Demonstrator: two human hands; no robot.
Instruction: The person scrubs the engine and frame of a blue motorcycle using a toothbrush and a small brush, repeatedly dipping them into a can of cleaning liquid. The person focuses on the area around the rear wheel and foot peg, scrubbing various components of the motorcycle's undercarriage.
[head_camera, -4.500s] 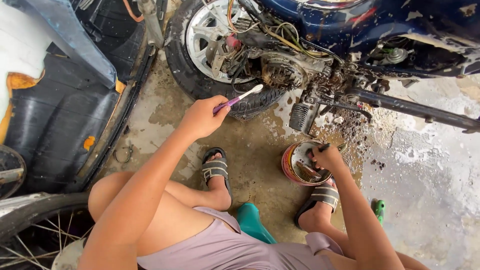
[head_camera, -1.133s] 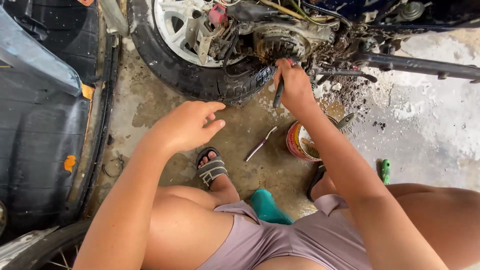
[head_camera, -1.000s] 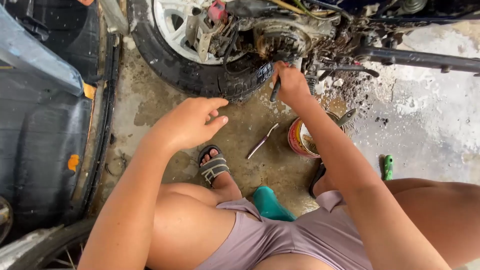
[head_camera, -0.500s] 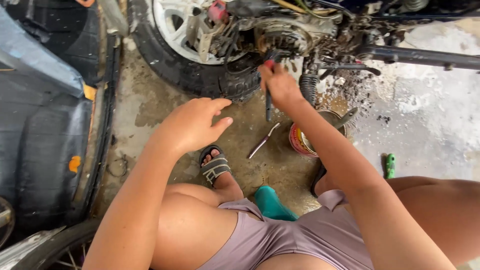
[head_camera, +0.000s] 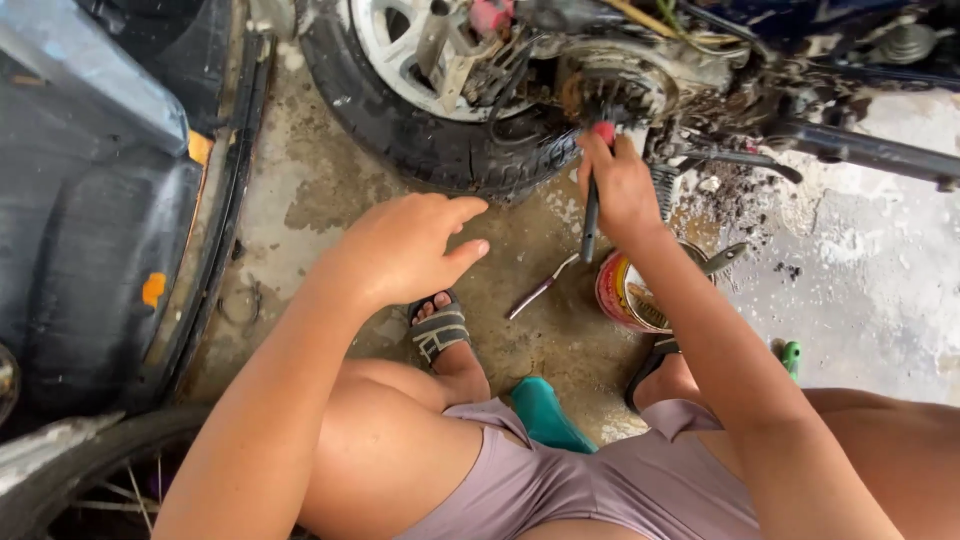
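Note:
My right hand (head_camera: 620, 185) grips a dark-handled tool (head_camera: 591, 215) with a red tip, its top end pressed against the greasy engine parts (head_camera: 610, 90) of a motorcycle beside the rear wheel (head_camera: 420, 110). My left hand (head_camera: 405, 245) hovers empty over the wet floor, fingers loosely apart, below the tyre. A toothbrush (head_camera: 540, 288) with a purple handle lies on the concrete between my hands. A red tin can (head_camera: 625, 295) stands just under my right forearm.
A dark blue body panel (head_camera: 90, 220) with orange spots fills the left side. A spoked wheel (head_camera: 90, 480) sits at the bottom left. A teal stool (head_camera: 545, 415) is under me. A small green object (head_camera: 791, 355) lies on the pale wet floor at right.
My left hand has let go of the toothbrush, which now lies on the floor. My right hand left the can, took up the dark tool and raised it to the engine.

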